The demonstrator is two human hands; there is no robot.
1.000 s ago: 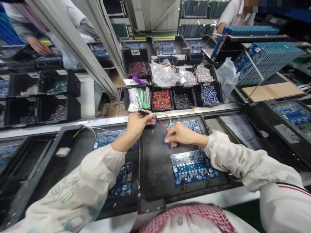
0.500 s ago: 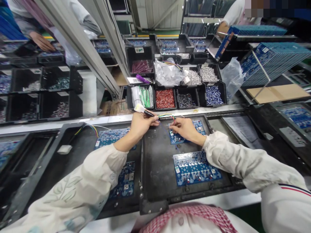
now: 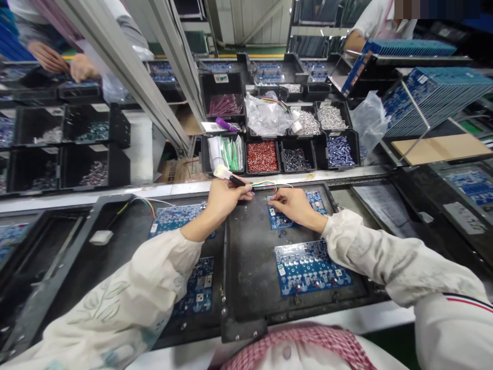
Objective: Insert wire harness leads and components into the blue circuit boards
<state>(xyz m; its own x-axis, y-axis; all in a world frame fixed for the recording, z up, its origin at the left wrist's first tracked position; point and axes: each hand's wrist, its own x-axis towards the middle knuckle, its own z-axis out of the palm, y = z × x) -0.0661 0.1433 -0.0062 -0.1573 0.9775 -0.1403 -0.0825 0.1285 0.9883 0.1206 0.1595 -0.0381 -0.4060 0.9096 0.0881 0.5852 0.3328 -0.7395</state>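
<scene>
Closed around a wire harness [image 3: 239, 180], my left hand [image 3: 225, 199] stays above the black tray [image 3: 250, 267]; the harness has a white connector [image 3: 222, 171] sticking out past the thumb side. Its yellow, green, red and white wires run across to my right hand [image 3: 293, 204], whose fingers pinch the wire ends at the left edge of the far blue circuit board [image 3: 316, 201]. That hand covers part of the board. Nearer to me in the same tray lies a second blue circuit board [image 3: 314, 268].
Bins of red components [image 3: 262, 156], blue components [image 3: 340, 151] and silver parts [image 3: 330, 117] stand behind the tray. A rack of upright boards [image 3: 439, 97] is at the right. Another tray [image 3: 115, 262] on the left holds boards. A co-worker's hands [image 3: 50, 57] show at upper left.
My two hands hold almost the same place, with the harness still stretched between them. At upper left, the co-worker's hands have moved, and a second hand now shows.
</scene>
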